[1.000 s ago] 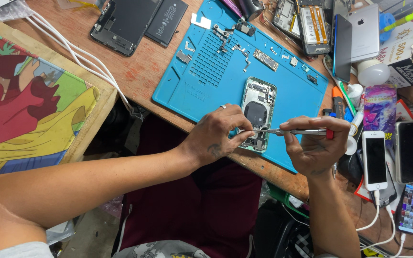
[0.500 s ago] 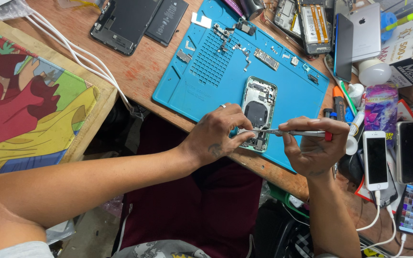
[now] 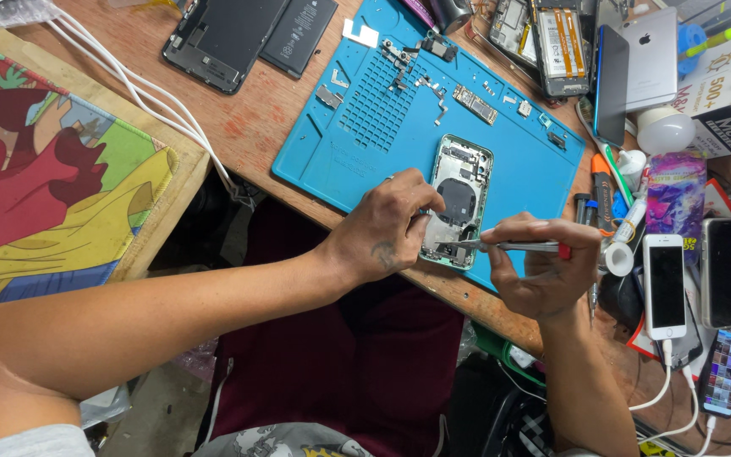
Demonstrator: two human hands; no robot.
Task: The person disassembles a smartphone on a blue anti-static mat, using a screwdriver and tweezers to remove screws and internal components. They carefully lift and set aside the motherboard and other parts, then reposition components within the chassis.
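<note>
An opened phone housing [image 3: 458, 190] with its inner parts exposed lies on a blue repair mat [image 3: 365, 140] at the near edge of a wooden bench. My left hand [image 3: 387, 224] grips the housing's lower left side and steadies it. My right hand [image 3: 543, 267] holds metal tweezers [image 3: 501, 245] with a red end. The tweezer tips point left into the housing's bottom end, close to my left thumb.
Small parts and flex cables [image 3: 433, 80] lie scattered on the mat. A black screen panel [image 3: 222, 38] and a battery [image 3: 298, 34] sit at the back left. Several phones [image 3: 666, 283] on cables lie at the right, beside a silver phone [image 3: 649, 55] and a colourful pad [image 3: 40, 178] at left.
My hands have kept almost the same pose; the tweezer tips shifted slightly at the housing's bottom end.
</note>
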